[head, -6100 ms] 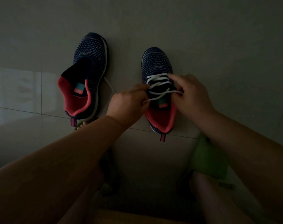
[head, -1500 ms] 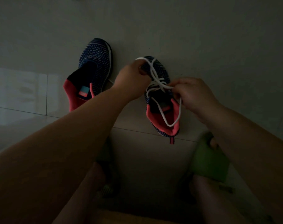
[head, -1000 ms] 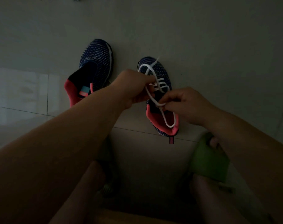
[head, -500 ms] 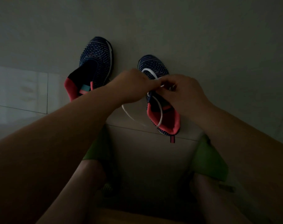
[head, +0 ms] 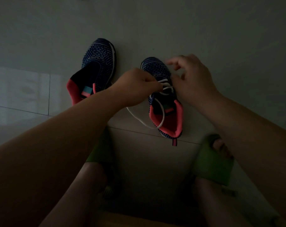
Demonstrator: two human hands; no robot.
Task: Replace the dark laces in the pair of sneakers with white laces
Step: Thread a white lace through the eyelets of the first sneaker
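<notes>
In the dim middle of the frame two dark blue knit sneakers with coral-pink heel linings stood on a pale tiled floor (head: 204, 30), toes pointing toward the top. The left-hand sneaker (head: 98, 63), a little higher in the frame, showed no lace across its tongue. The right-hand sneaker (head: 157, 71) sat just beside it toward centre right, and a white lace (head: 161, 112) ran in a few crossings over its tongue. From there one length of the lace looped down across the pink heel opening and out onto the floor at the shoe's left side.

The person's left hand (head: 135, 86) reached in from the lower left, its fingers curled, the tips pinching the lace at the crossings near the top of the tongue. The right hand (head: 193, 81) hung over the right edge of the same sneaker, its fingers (head: 173, 62) loosely spread and blurred, gripping nothing that could be seen; whether the palm touched the shoe could not be told.

Lower in the frame, the person's bare legs came in from the bottom edge. A green slipper (head: 212, 163) with toes showing sat at lower right, near the heel of the laced sneaker, and a second green slipper (head: 99, 153) showed partly behind the left forearm at lower centre.
</notes>
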